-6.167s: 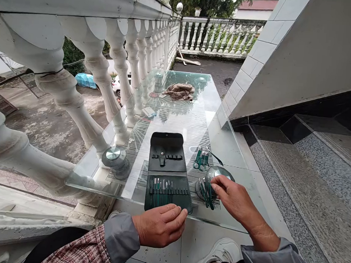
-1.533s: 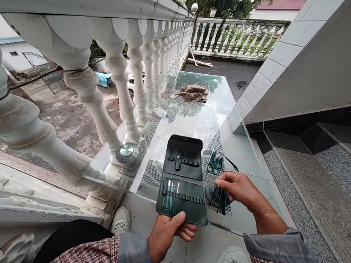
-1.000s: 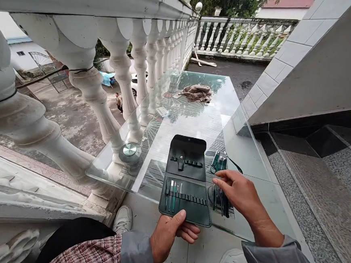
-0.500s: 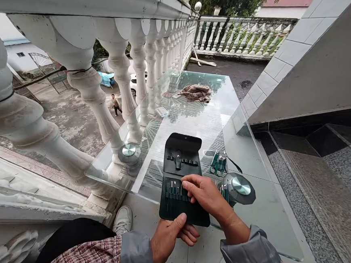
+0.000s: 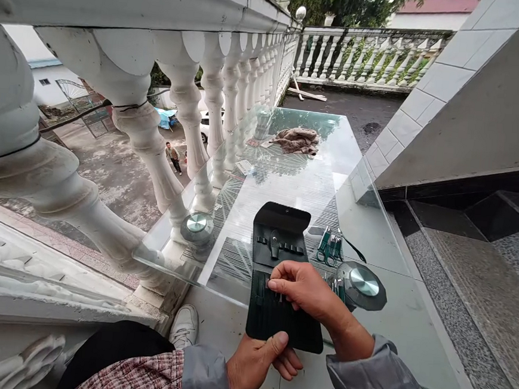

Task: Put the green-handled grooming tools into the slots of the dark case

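Note:
An open dark manicure case [image 5: 285, 329] rests across the near edge of the glass table. My left hand [image 5: 260, 363] holds its bottom edge, thumb near the top face and fingers below. My right hand [image 5: 308, 288] is over the lower panel, thumb and forefinger pinched on a small metal manicure tool in the loops. The hand hides most of that tool row. On the upper panel are loops and a small strap [image 5: 275, 243]. Right of the case lie green-handled scissors [image 5: 322, 247] and nail clippers [image 5: 337, 247]. More slim tools [image 5: 338, 286] lie behind my right wrist.
The glass table [image 5: 218, 257] has round metal discs [image 5: 364, 282] over its legs. A crumpled brown cloth [image 5: 296, 141] and a small card [image 5: 243, 167] lie farther back. A white balustrade [image 5: 142, 137] runs along the left; stone steps [image 5: 457, 252] rise at right. A person [image 5: 173, 156] stands in the yard below.
The view has shifted slightly, so everything sits a little farther right. My right fingers have moved left over the case's tool row, covering tools that showed before. My left hand still holds the case.

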`<state>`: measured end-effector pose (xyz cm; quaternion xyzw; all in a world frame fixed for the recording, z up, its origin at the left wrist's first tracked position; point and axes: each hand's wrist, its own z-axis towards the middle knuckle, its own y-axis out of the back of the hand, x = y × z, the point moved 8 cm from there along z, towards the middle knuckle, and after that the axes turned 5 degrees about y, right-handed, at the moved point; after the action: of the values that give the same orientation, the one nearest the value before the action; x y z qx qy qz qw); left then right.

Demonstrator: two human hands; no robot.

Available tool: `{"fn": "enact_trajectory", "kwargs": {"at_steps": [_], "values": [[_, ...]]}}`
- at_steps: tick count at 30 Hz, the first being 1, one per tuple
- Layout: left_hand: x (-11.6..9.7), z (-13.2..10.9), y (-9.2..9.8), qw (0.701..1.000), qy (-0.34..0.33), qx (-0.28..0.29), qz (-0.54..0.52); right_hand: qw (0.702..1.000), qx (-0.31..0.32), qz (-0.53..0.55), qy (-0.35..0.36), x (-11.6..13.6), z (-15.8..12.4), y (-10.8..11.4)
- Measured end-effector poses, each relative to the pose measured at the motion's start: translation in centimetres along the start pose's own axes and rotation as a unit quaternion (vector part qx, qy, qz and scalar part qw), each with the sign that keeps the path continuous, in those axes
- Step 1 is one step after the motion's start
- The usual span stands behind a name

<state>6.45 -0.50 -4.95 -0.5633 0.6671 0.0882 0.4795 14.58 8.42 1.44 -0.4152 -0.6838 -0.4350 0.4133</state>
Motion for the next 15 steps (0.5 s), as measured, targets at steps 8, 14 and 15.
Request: {"fn": "enact_trajectory", "kwargs": {"at_steps": [8, 14, 15], "values": [[-0.7, 0.0, 0.3, 0.998, -0.051, 0.015, 0.032, 1.0, 0.021, 0.023, -0.005, -0.2, -0.2, 0.0], [-1.0, 0.1, 1.2, 0.997, -0.059, -0.039, 0.028, 0.999, 0.029, 0.03, 0.001, -0.1, -0.1, -0.2], [-1.0, 0.1, 1.1, 0.997, -0.059, -0.041, 0.033, 0.999, 0.028, 0.031, 0.005, -0.2, 0.0, -0.2]]}}
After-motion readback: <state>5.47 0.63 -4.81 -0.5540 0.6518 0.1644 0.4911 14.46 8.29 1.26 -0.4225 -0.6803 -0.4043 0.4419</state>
